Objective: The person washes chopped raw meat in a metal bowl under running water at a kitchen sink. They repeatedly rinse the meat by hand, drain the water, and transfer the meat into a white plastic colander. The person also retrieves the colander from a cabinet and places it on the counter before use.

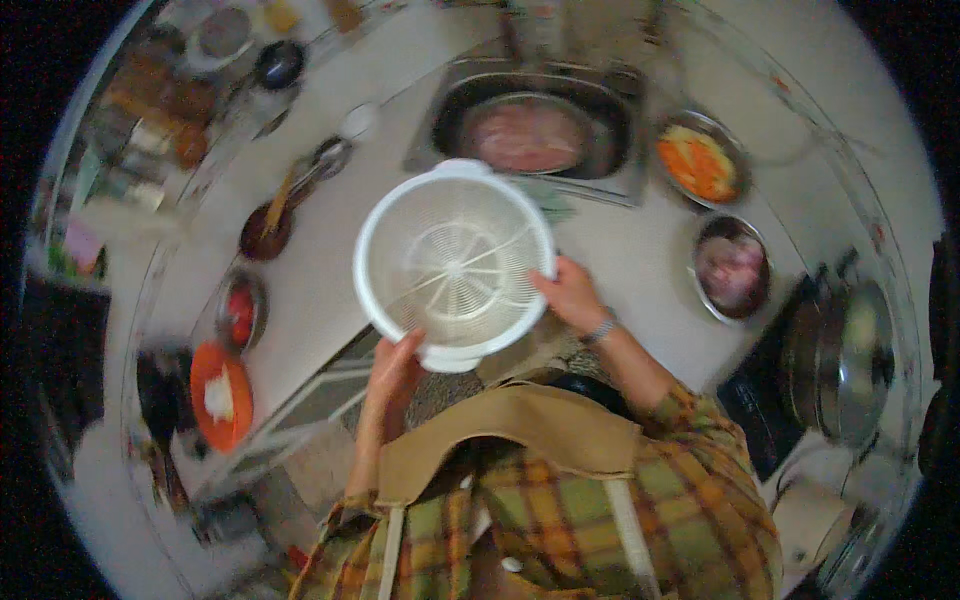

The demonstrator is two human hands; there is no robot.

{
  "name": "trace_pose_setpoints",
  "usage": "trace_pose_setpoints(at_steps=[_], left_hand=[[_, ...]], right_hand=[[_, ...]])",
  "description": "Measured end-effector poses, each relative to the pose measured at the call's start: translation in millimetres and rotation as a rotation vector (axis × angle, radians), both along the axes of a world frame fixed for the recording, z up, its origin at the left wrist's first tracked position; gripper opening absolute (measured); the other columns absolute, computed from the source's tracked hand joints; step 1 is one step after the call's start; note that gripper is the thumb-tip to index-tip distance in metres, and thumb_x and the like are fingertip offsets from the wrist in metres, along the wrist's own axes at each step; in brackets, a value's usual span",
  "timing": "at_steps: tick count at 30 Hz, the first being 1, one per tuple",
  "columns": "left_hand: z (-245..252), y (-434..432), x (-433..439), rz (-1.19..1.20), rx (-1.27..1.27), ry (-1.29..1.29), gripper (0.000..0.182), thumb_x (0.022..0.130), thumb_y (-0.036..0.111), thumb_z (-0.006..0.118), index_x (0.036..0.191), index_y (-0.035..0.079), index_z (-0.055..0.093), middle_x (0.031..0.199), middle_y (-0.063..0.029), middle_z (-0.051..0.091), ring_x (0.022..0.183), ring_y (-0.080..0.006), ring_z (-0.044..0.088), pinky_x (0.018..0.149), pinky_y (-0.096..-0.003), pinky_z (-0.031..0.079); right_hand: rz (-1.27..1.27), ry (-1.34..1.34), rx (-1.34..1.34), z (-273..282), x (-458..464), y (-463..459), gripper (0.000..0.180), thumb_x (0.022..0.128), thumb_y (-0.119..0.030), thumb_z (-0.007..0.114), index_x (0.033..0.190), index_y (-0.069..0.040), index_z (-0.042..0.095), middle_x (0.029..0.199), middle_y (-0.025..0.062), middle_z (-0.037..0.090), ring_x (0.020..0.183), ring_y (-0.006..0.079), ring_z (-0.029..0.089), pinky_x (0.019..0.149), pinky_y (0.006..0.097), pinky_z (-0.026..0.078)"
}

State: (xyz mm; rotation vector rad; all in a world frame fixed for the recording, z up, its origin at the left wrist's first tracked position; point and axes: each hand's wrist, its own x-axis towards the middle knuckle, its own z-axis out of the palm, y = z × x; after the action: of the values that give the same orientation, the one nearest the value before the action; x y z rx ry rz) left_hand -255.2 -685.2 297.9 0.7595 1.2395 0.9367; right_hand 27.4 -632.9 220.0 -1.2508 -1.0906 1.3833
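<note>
Both my hands hold a round white plastic colander in front of my body, its inside facing up and nothing seen in it. My left hand grips the rim at the lower middle, thumb on the edge. On the right side, my right hand has its thumb over the rim and a metal band on the wrist. Beyond the colander is a steel sink, and in its basin a large round bowl of pale pink food, perhaps raw meat.
Right: a metal bowl of orange and yellow cut food, a bowl of pinkish meat, a large lidded pan on a black hob. Left: a dark bowl with a wooden utensil, a bowl of red items, an orange plate.
</note>
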Motion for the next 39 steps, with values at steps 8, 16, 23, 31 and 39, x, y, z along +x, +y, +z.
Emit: trace_pose_setpoints(at_steps=[8,16,23,31,39], left_hand=[[24,2,-14,-0.074,-0.047,0.106,0.057,0.085,0.032,0.066,0.129,0.002,0.047,0.109,-0.0102,0.062,0.088,-0.0168,0.062,0.068,-0.0315,0.053],[46,21,-109,0.225,-0.074,0.254,0.076,0.085,0.047,0.065,0.138,0.000,0.037,0.116,-0.0100,0.060,0.094,-0.0192,0.063,0.070,-0.0297,0.054],[29,34,-235,1.014,-0.014,-0.002,0.055,0.082,0.036,0.071,0.118,0.003,0.048,0.100,-0.0098,0.052,0.089,-0.0262,0.060,0.074,-0.0437,0.056],[-7,23,-221,1.086,0.319,0.083,0.036,0.090,0.023,0.059,0.117,0.002,0.050,0.107,-0.0125,0.061,0.079,-0.0239,0.064,0.059,-0.0343,0.057],[-25,-78,-162,0.835,0.099,0.203,0.026,0.090,0.010,0.049,0.113,0.000,0.052,0.089,-0.0118,0.065,0.065,-0.0195,0.065,0.047,-0.0282,0.055]], right_hand=[[0.062,0.352,-0.234,27,-14,-5,0.033,0.092,-0.010,0.056,0.121,0.006,0.051,0.114,0.0134,0.062,0.100,0.0201,0.061,0.088,0.0326,0.049],[0.152,0.243,-0.178,43,-5,12,0.030,0.095,-0.017,0.054,0.117,0.004,0.054,0.102,0.0084,0.066,0.076,0.0131,0.061,0.060,0.0257,0.050],[0.225,0.441,-0.116,111,0,13,0.026,0.095,-0.017,0.054,0.112,0.003,0.056,0.095,0.0069,0.066,0.071,0.0135,0.062,0.056,0.0262,0.050],[0.099,0.379,-0.112,145,9,-15,0.034,0.093,-0.017,0.057,0.121,0.003,0.050,0.115,0.0126,0.061,0.098,0.0236,0.062,0.081,0.0361,0.055],[0.063,0.336,-0.078,147,10,-21,0.026,0.094,-0.019,0.056,0.108,0.002,0.053,0.094,0.0112,0.065,0.081,0.0185,0.065,0.065,0.0312,0.056]])
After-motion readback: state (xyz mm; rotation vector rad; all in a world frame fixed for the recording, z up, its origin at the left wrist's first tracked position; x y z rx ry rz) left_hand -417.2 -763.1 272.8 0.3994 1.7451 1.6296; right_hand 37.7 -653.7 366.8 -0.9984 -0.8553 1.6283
